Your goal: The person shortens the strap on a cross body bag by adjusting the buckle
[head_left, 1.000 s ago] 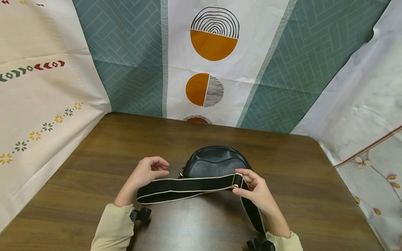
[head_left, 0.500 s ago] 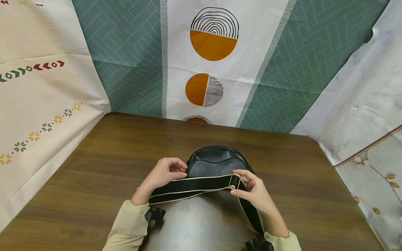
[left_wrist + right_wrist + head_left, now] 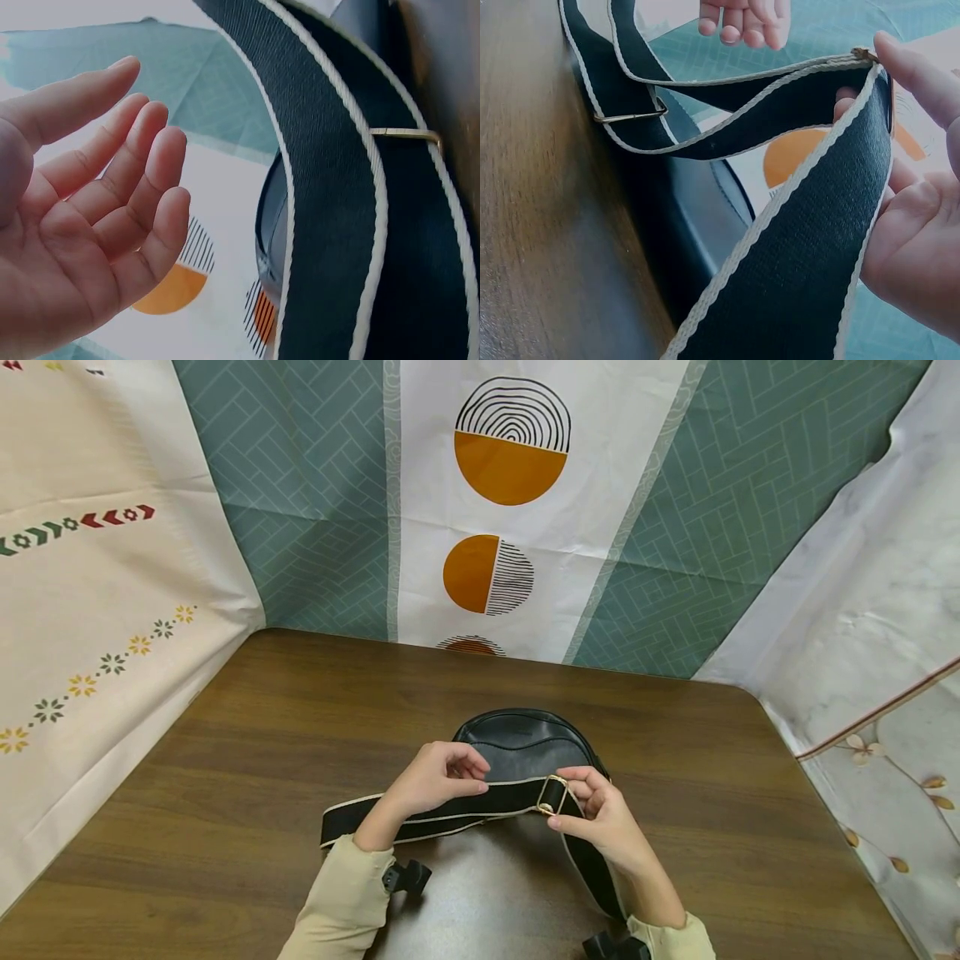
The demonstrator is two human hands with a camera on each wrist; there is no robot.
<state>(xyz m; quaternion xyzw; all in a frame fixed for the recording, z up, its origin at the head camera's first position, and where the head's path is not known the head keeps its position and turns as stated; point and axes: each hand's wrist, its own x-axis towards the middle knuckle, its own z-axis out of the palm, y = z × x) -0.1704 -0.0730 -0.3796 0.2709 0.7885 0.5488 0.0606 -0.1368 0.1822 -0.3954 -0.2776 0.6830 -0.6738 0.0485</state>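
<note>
A black half-round bag (image 3: 525, 752) sits on the table, its wide black strap (image 3: 506, 796) with pale edging stretched in front of it. My right hand (image 3: 611, 827) pinches the strap's gold slider buckle (image 3: 552, 795) between thumb and fingers. My left hand (image 3: 435, 785) is above the strap, left of the buckle. In the left wrist view its fingers (image 3: 161, 161) are loosely bent, apart from the strap, with nothing held. Another gold bar (image 3: 630, 117) crosses a lower layer of the strap in the right wrist view. My left hand partly covers the bag's left side.
The brown wooden table (image 3: 225, 793) carries the bag. A green and white patterned cloth (image 3: 330, 510) hangs behind it, with pale printed cloths (image 3: 97, 593) on the left and on the right. Black wrist cameras (image 3: 407, 877) sit at both cuffs.
My left hand has moved right along the strap, toward the buckle and in front of the bag. The right hand, still pinching the buckle, has shifted slightly left with it.
</note>
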